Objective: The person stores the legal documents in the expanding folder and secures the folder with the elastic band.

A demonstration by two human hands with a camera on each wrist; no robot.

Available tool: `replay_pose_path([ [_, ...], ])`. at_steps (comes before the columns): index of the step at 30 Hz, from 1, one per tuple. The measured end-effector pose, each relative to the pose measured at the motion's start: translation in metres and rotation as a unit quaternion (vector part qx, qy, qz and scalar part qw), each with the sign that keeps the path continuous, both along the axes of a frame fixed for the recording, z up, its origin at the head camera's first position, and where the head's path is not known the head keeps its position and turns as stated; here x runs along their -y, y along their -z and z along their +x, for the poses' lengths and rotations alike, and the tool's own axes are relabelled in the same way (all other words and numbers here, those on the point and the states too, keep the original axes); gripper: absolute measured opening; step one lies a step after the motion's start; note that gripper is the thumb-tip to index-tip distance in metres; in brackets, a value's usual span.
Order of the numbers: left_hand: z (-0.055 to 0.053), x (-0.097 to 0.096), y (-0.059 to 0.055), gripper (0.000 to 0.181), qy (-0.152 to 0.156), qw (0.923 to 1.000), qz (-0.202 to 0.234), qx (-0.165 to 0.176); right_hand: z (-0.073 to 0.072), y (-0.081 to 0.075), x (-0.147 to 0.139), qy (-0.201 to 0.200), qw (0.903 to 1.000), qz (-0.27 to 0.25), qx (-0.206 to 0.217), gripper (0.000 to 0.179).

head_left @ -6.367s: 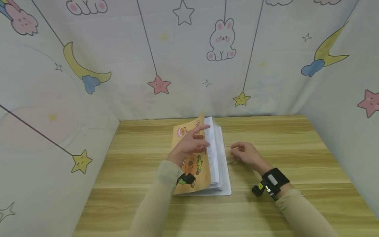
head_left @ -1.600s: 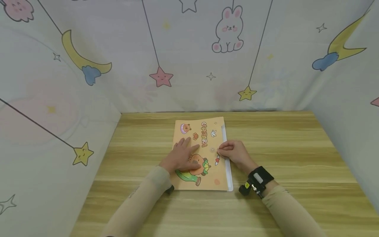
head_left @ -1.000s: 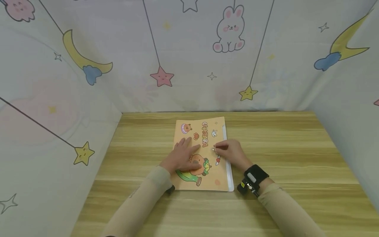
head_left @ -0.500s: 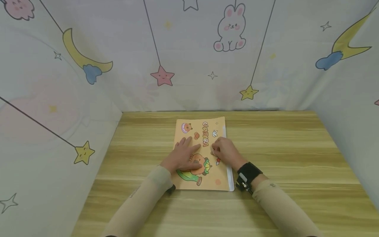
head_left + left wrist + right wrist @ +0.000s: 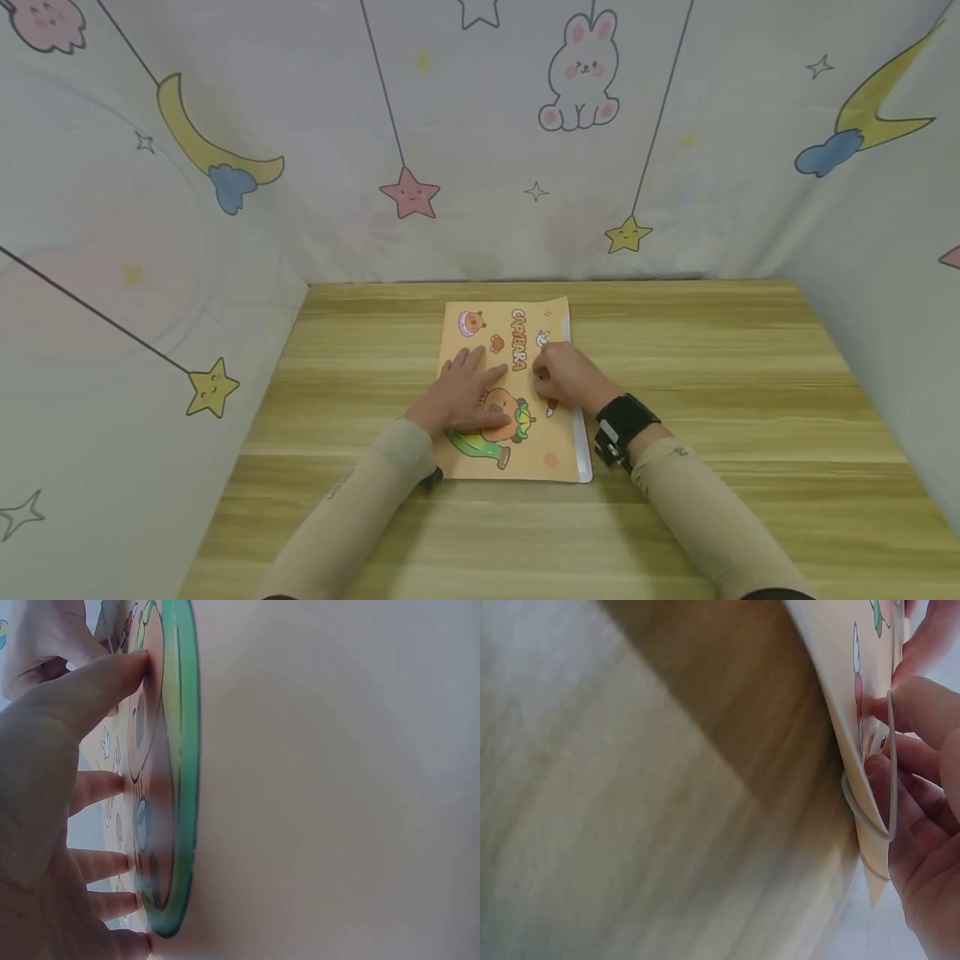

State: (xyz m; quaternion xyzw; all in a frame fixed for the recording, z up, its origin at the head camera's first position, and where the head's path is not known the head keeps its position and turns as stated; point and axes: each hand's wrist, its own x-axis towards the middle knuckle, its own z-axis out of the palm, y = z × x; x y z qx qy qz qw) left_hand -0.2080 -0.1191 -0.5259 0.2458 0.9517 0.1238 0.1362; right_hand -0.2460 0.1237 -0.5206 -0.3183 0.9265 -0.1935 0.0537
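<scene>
An orange file folder (image 5: 534,454) printed with capybaras lies closed on the table, its pale inner edge showing along the right side. My left hand (image 5: 455,395) rests spread on the cover over the large capybara picture. In the left wrist view its fingertips touch the printed surface. My right hand (image 5: 567,375) is at the folder's right half with curled fingers. In the right wrist view an elastic cord (image 5: 893,776) loops around the folder's edge, and the thumb and fingers pinch it close to the cover. A small round fastener (image 5: 882,740) shows partly between the fingers.
The wood-grain table (image 5: 720,367) extends on both sides of the folder. A white curtain (image 5: 487,242) with stars, moons and a rabbit stands behind it and along both sides.
Earlier the cover stood partly raised over white sheets; it now lies flat. My right hand has drawn the cord left over the cover and turned at the fastener. Lately my left hand stays put.
</scene>
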Motion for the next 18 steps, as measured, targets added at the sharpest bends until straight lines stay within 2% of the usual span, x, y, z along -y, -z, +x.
replay_pose_path([
  [8, -0.0010, -0.0012, 0.0021, 0.090, 0.006, 1.0000, 0.000, 0.000, -0.0034, 0.0035, -0.0056, 0.007, 0.9990, -0.028, 0.033, 0.014],
  [13, -0.0007, -0.0014, 0.0014, 0.090, 0.010, 0.9999, 0.004, -0.005, -0.0029, 0.0019, -0.0069, -0.001, 0.9992, -0.033, 0.024, 0.017],
  [18, 0.0003, -0.0009, 0.0001, 0.090, 0.009, 0.9999, -0.001, -0.006, 0.0003, 0.0002, -0.0079, -0.018, 0.9998, -0.012, 0.005, 0.025],
])
